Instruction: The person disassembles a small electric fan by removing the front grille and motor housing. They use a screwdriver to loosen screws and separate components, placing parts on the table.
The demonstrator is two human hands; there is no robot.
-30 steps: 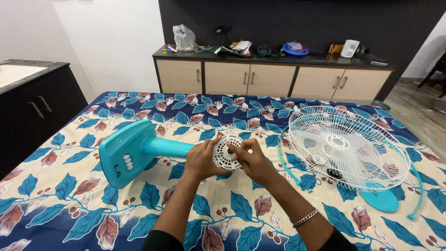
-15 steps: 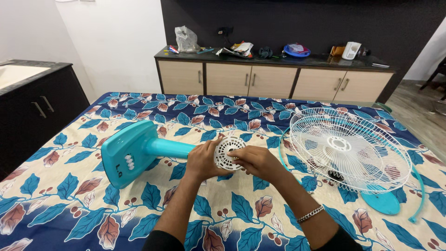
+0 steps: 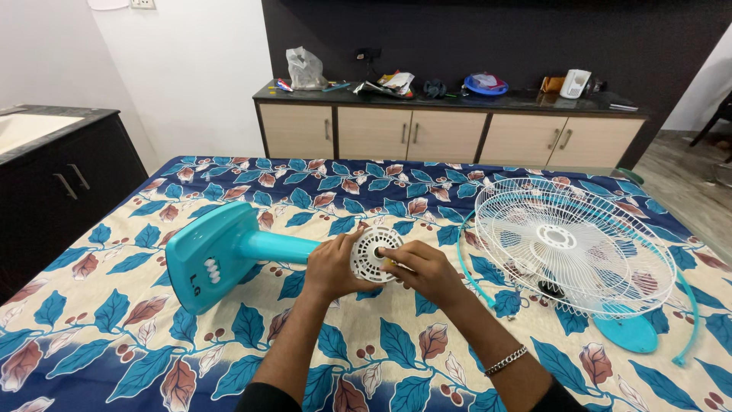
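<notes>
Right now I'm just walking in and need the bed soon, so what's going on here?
A person is working on a dismantled teal fan lying on the leaf-print bedsheet. The left hand steadies the white motor housing while the right hand presses fingers at its centre. The white wire grille and teal blade lie to the right.

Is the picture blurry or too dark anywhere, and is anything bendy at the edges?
In the head view, the hands, left and right, and the white motor housing look sharp and evenly lit. The dark wall swallows detail. The white fan grille throws only faint shadows on the leaf-print sheet. The wide lens stretches the sheet's corners a bit.
</notes>
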